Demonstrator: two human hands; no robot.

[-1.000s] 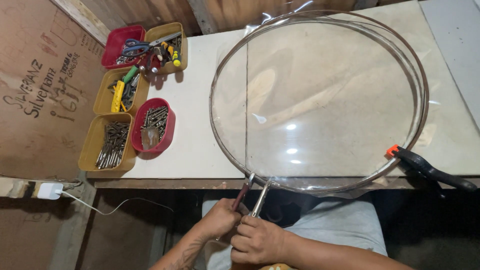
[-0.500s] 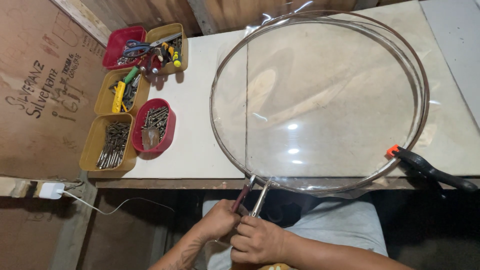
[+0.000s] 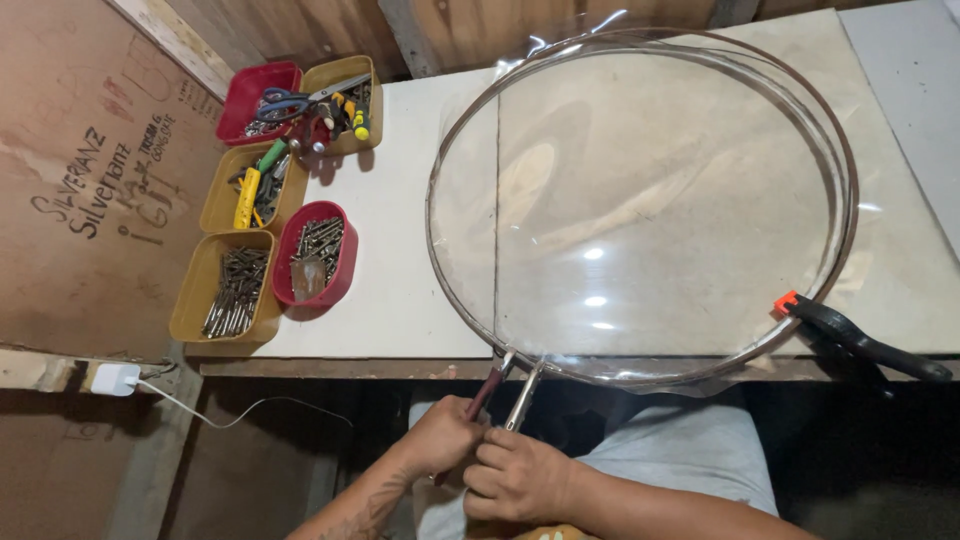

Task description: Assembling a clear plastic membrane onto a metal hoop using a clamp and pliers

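A large round metal hoop [image 3: 846, 190] covered with clear plastic film lies on the white table [image 3: 400, 290]. At its near edge, pliers [image 3: 505, 385] with a red handle and a bare metal handle bite the rim. My left hand [image 3: 440, 437] grips the red handle below the table edge. My right hand [image 3: 517, 475] is closed beside it around the lower ends of the handles. Both hands touch each other over my lap.
A black spring clamp [image 3: 860, 340] with an orange tip pinches the hoop at the right front. At the left stand several red and yellow bins: one [image 3: 228, 290] with nails, another [image 3: 315, 255] with screws, others with scissors and screwdrivers. A white charger [image 3: 115, 378] hangs below.
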